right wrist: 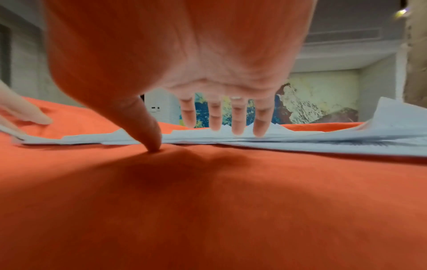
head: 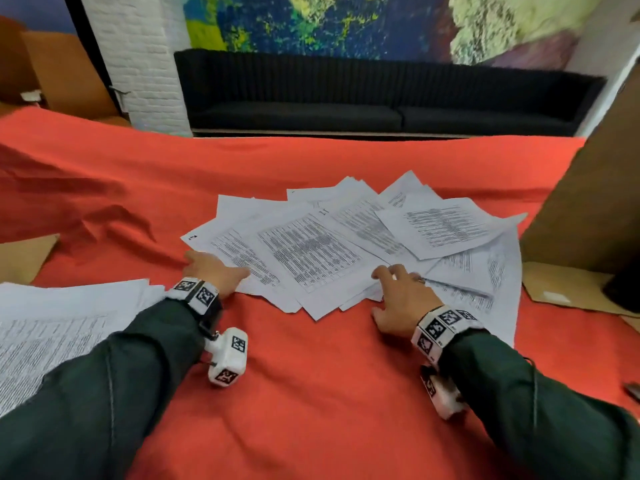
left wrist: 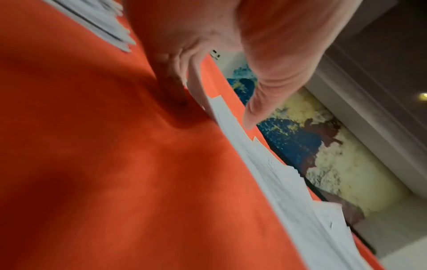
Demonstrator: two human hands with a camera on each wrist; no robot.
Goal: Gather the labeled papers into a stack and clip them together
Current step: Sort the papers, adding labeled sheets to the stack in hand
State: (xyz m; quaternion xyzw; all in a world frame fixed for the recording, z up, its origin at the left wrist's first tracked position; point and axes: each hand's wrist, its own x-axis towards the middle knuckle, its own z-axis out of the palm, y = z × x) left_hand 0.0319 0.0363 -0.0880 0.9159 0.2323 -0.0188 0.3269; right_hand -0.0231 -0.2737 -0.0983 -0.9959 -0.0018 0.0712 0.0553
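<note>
Evenly lit from above in the head view, bright without glare on the red cloth (head: pixel 311 393); soft folds shadowed at far left. Strong wide-angle bending toward the edges, with the black sofa (head: pixel 381 98) bowed and the mural (head: pixel 329 22) smeared. Printed text on the loose papers (head: pixel 311 258) slightly soft, unreadable. Dimmer and warmer in both wrist views. Heavily blurred, probably by motion, around the left hand (left wrist: pixel 208 36), with a dark shadow beneath its fingers. Out of focus up close on the right hand (right wrist: pixel 184 45), tinted orange by the cloth; a broad shadow pooled under the thumb. Small bright ceiling lights at the upper right corners.
</note>
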